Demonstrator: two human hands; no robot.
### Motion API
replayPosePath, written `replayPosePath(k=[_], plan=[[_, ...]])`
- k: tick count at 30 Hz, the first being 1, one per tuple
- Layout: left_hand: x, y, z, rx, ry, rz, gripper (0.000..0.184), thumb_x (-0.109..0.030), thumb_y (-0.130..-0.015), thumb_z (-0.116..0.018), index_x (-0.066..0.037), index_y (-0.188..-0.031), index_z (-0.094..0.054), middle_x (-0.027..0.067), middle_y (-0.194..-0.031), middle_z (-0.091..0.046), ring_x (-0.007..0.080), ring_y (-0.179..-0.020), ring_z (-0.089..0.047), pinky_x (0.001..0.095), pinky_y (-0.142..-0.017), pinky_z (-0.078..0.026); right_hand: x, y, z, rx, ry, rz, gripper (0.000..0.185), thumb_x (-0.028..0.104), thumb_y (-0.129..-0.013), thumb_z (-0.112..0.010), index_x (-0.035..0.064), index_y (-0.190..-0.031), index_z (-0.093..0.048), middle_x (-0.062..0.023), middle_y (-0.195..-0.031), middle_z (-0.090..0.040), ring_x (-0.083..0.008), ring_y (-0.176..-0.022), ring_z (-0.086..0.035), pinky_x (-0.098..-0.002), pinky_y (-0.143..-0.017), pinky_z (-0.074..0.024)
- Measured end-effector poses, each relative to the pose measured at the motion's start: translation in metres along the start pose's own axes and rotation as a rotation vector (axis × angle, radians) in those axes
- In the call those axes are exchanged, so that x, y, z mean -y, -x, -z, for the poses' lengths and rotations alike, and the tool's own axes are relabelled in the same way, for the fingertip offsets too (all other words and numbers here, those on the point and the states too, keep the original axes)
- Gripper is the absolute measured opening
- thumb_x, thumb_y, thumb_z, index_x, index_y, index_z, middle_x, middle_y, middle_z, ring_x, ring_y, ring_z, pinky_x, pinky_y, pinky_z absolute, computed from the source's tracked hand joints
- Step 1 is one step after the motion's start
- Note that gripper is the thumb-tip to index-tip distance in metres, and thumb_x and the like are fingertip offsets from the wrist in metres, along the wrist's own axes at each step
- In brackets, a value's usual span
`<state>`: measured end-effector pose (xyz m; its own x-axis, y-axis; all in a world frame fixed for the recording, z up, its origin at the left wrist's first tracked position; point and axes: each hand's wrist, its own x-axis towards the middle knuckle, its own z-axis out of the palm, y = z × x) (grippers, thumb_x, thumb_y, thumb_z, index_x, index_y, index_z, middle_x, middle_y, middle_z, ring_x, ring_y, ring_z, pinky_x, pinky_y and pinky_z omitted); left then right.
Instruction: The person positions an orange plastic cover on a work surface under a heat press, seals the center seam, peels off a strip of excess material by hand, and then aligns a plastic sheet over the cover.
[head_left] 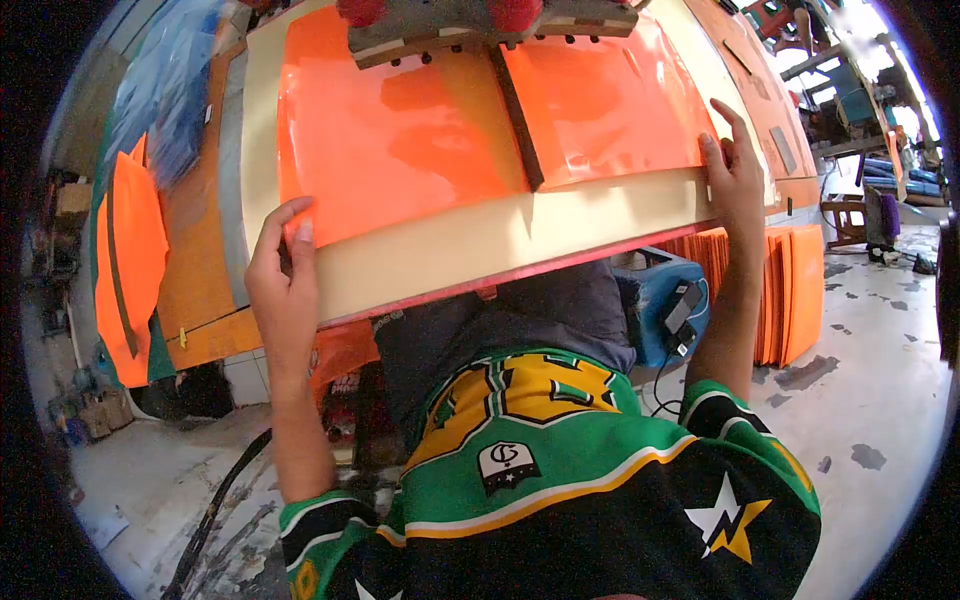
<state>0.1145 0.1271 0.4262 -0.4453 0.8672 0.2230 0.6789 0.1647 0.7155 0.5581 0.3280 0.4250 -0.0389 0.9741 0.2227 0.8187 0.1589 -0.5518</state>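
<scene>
A glossy orange sheet (400, 140) with a dark strip (515, 120) down its middle lies on a cream board (430, 262). My left hand (284, 255) pinches the sheet's near left corner between thumb and fingers. At the sheet's right edge, my right hand (733, 165) has its thumb and index finger apart; the thumb touches or nearly touches the sheet, and the other fingers are partly hidden. Above the sheet's far side is a grey bar (490, 38) with red round parts, cut off by the top of the view.
An orange piece with a dark stripe (135, 260) hangs over the table's left side, near blue plastic (165, 100). Stacked orange sheets (793, 295) stand below the right side, beside a blue stool-like object (660, 300). A cable (215, 510) runs across the floor at left.
</scene>
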Motion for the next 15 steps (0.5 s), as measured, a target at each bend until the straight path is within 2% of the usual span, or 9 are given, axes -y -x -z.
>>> replayPosePath(k=[1, 3, 4, 6, 8, 10, 12, 14, 15], plan=[[0.002, 0.002, -0.003, 0.002, 0.002, 0.000, 0.023, -0.011, -0.103, -0.059, -0.002, -0.122, -0.069, 0.0003, -0.087, -0.060, 0.0092, -0.075, -0.046, 0.0247, -0.067, -0.040, 0.004, 0.006, -0.005, -0.001, 0.003, -0.001, 0.045, 0.027, -0.102, -0.062, 0.0192, -0.145, -0.056, -0.0105, -0.072, -0.061, -0.0188, -0.067, -0.060, -0.0367, -0.065, -0.0495], [0.004, 0.003, -0.007, -0.101, 0.018, 0.006, 0.024, -0.009, -0.104, -0.057, -0.002, -0.122, -0.071, 0.0028, -0.092, -0.066, 0.0112, -0.077, -0.053, 0.0265, -0.071, -0.045, 0.011, 0.011, -0.015, -0.157, -0.013, 0.076, 0.039, 0.026, -0.102, -0.061, 0.0192, -0.140, -0.061, -0.0130, -0.073, -0.061, -0.0237, -0.067, -0.062, -0.0383, -0.066, -0.0506], [0.005, 0.003, -0.008, -0.113, 0.022, 0.009, 0.024, -0.009, -0.104, -0.057, -0.002, -0.122, -0.071, 0.0028, -0.092, -0.066, 0.0112, -0.077, -0.053, 0.0265, -0.071, -0.045, 0.025, 0.013, -0.012, -0.125, 0.051, 0.001, 0.033, 0.024, -0.101, -0.061, 0.0189, -0.134, -0.066, -0.0162, -0.078, -0.066, -0.0284, -0.071, -0.067, -0.0412, -0.071, -0.0525], [0.005, 0.004, -0.009, -0.128, -0.016, 0.014, 0.028, -0.015, -0.106, -0.056, -0.002, -0.126, -0.070, 0.0120, -0.123, -0.073, 0.0217, -0.117, -0.065, 0.0346, -0.104, -0.047, 0.019, 0.012, -0.019, -0.151, 0.068, 0.066, 0.031, 0.023, -0.101, -0.060, 0.0184, -0.131, -0.067, -0.0172, -0.084, -0.069, -0.0310, -0.076, -0.069, -0.0423, -0.074, -0.0535], [0.002, 0.005, -0.012, -0.148, -0.018, 0.041, 0.029, -0.015, -0.105, -0.056, -0.002, -0.126, -0.071, 0.0128, -0.123, -0.073, 0.0218, -0.117, -0.066, 0.0350, -0.104, -0.048, 0.017, 0.012, -0.024, -0.197, 0.049, 0.136, 0.026, 0.020, -0.102, -0.059, 0.0164, -0.124, -0.071, -0.0186, -0.100, -0.075, -0.0363, -0.092, -0.073, -0.0445, -0.084, -0.0551], [0.004, 0.002, -0.015, -0.164, -0.021, 0.066, 0.029, -0.015, -0.105, -0.056, -0.002, -0.126, -0.071, 0.0136, -0.123, -0.073, 0.0218, -0.116, -0.066, 0.0354, -0.103, -0.048, 0.017, 0.010, -0.026, -0.184, 0.079, 0.144, 0.028, 0.017, -0.102, -0.058, 0.0160, -0.126, -0.071, -0.0164, -0.106, -0.075, -0.0329, -0.095, -0.074, -0.0415, -0.084, -0.0553], [0.010, 0.000, -0.021, -0.256, -0.050, -0.068, 0.024, -0.008, -0.102, -0.058, -0.004, -0.120, -0.074, 0.0112, -0.099, -0.071, 0.0165, -0.079, -0.062, 0.0309, -0.071, -0.050, 0.015, 0.012, -0.028, -0.180, 0.109, 0.144, 0.030, 0.015, -0.102, -0.057, 0.0155, -0.129, -0.070, -0.0143, -0.111, -0.076, -0.0295, -0.097, -0.075, -0.0386, -0.085, -0.0555], [0.009, 0.001, -0.023, -0.252, -0.040, -0.035, 0.024, -0.009, -0.102, -0.059, -0.004, -0.120, -0.074, 0.0105, -0.096, -0.070, 0.0166, -0.077, -0.062, 0.0311, -0.070, -0.049, 0.012, 0.010, -0.032, -0.228, 0.091, 0.177, 0.026, 0.016, -0.101, -0.057, 0.0140, -0.122, -0.072, -0.0158, -0.107, -0.075, -0.0357, -0.098, -0.073, -0.0441, -0.086, -0.0556], [0.008, 0.000, -0.024, -0.238, -0.032, 0.006, 0.024, -0.010, -0.102, -0.060, -0.004, -0.120, -0.074, 0.0098, -0.094, -0.069, 0.0167, -0.076, -0.061, 0.0314, -0.068, -0.048, 0.013, 0.008, -0.032, -0.240, 0.087, 0.187, 0.026, 0.016, -0.101, -0.057, 0.0140, -0.122, -0.072, -0.0158, -0.107, -0.075, -0.0357, -0.098, -0.073, -0.0441, -0.086, -0.0556]])
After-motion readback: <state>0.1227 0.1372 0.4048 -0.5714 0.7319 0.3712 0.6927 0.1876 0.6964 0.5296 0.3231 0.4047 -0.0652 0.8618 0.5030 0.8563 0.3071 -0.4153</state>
